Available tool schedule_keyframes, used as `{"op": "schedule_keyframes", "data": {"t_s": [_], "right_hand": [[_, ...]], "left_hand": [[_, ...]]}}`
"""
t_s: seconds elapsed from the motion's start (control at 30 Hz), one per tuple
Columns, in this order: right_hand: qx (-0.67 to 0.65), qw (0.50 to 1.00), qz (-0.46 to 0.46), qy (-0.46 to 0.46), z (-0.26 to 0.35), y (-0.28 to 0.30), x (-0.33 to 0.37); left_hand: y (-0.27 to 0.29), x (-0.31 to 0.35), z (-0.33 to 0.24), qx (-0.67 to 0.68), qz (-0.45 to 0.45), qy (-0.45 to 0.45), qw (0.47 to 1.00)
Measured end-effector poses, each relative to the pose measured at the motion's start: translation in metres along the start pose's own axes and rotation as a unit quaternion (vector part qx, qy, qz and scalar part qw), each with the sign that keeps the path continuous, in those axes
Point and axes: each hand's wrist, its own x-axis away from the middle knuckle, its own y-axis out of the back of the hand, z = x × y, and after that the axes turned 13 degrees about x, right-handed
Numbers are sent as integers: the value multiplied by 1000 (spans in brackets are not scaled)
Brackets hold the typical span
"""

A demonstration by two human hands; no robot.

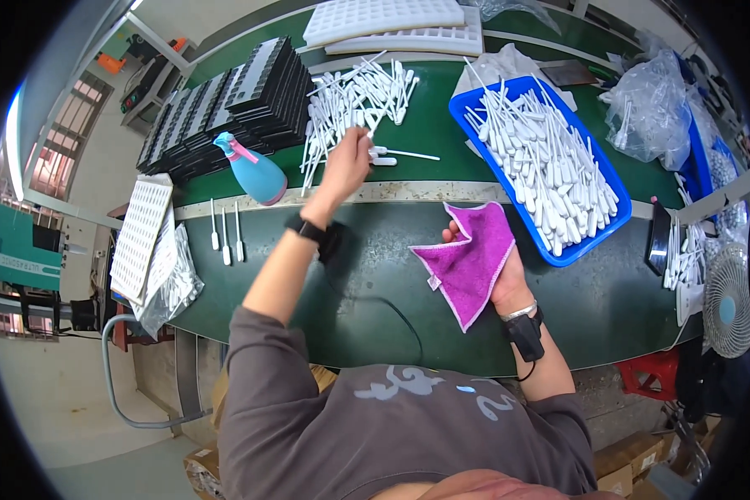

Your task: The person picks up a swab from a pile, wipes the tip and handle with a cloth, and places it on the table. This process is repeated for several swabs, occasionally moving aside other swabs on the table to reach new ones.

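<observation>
My left hand (pixel 346 171) reaches forward to a loose pile of white plastic sticks (pixel 350 96), each with a thin stem and a thicker end. Its thumb and fingers are pinched together on one white stick (pixel 372 130), partly lost against the pile. A few more sticks lie just right of the fingertips. Draped over my right hand (pixel 512 279) is a purple cloth (pixel 479 258) with a pale stitched edge; the fingers curl around it from behind. Close to the right of the cloth, a blue tray (pixel 602 242) is heaped with the same white sticks.
Left of the pile stand a blue spray bottle (pixel 260 177) and stacked black trays (pixel 225 108). Three separate sticks (pixel 227 237) lie near white slotted trays (pixel 142 237). White foam trays (pixel 383 21) lie at the back. A small fan (pixel 727 304) and plastic bags (pixel 650 108) are at right.
</observation>
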Motion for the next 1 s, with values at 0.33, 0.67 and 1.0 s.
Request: {"op": "schedule_keyframes", "data": {"t_s": [0.33,0.67,1.0], "right_hand": [[36,997,-63,4,5,-7,-1],[69,996,-51,7,3,-10,2],[199,975,-77,68,12,-13,8]], "left_hand": [[-10,93,-82,784,20,351,512],[-18,108,-78,740,-25,337,582],[-13,107,-94,747,27,292,597]]}}
